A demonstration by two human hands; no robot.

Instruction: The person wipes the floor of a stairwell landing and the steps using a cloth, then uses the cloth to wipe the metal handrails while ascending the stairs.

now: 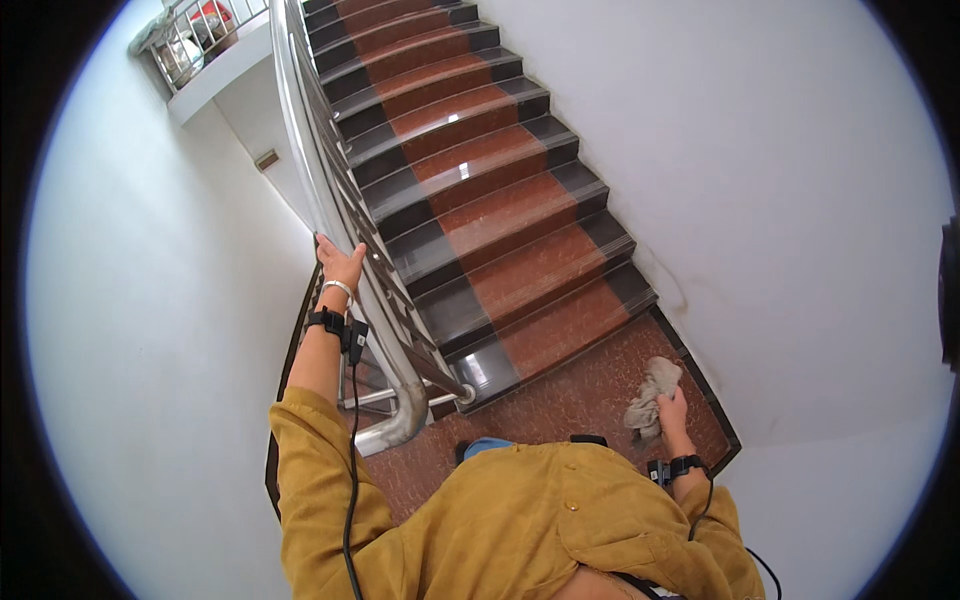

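Note:
Reaching out on the left, my left hand (341, 264) lies over the stainless steel handrail (302, 142), its thumb spread from the fingers. Whether the palm presses on the metal cannot be made out. Down at my right side, my right hand (674, 411) grips a crumpled beige-grey cloth (654, 391). The cloth hangs above the red-brown stone landing (555, 412), near the wall. Before me rises a flight of stairs (480, 217) with black sides and a red-brown middle strip.
Metal balusters (382, 270) run below the handrail, which bends sharply at its lower end (409, 420). White walls (750, 187) flank the stairs, with a dark skirting (694, 375) at the landing. Bagged items (184, 56) sit behind an upper railing. A cable (351, 480) trails along my left arm.

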